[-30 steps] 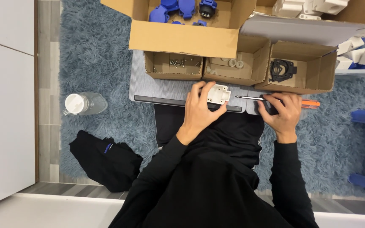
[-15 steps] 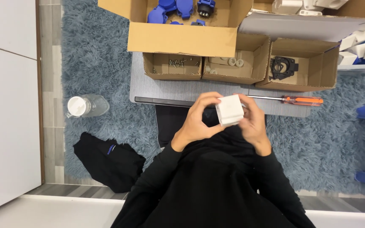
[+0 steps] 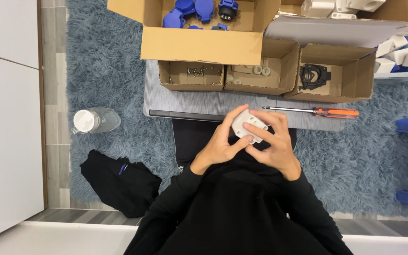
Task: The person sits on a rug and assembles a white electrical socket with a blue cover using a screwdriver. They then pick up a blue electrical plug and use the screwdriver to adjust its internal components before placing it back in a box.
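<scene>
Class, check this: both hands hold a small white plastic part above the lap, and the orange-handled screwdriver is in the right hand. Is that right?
Not quite. The head view shows the screwdriver lying on the grey tray, untouched. Both the left hand and right hand do hold the white part.

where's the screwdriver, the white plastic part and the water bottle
screwdriver [image 3: 335, 113], head view, on its orange handle
white plastic part [image 3: 247, 125], head view, on its flat white face between both hands
water bottle [image 3: 84, 121], head view, on its white cap
</scene>
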